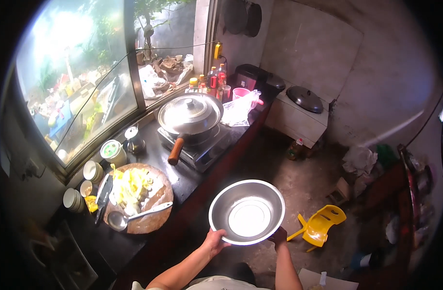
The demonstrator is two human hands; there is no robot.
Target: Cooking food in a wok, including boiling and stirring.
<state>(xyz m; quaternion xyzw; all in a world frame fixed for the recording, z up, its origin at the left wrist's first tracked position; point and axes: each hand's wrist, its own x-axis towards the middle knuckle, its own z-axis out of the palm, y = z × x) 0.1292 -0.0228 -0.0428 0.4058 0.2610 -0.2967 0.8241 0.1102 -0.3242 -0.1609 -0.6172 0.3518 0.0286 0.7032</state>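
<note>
Both my hands hold a wide stainless steel basin [248, 214] in front of me, over the floor beside the counter. My left hand [217, 241] grips its lower left rim, thumb over the edge. At the lower right rim is my right hand [278, 237], in shadow and partly hidden by the basin. On the counter, a round wooden chopping board [159, 221] carries chopped yellow-green leafy vegetable [130, 185], a ladle [118, 220] and, at its left edge, a cleaver [104, 194]. A lidded pan [190, 112] with a wooden handle stands on a portable stove [207, 148].
Stacked bowls [72, 199], a lidded tub [113, 152] and a metal pot [135, 139] line the window side. Sauce bottles [212, 79], a plastic bag [239, 108] and a rice cooker [248, 76] stand beyond the stove. A yellow chair [319, 224] is on the floor at right.
</note>
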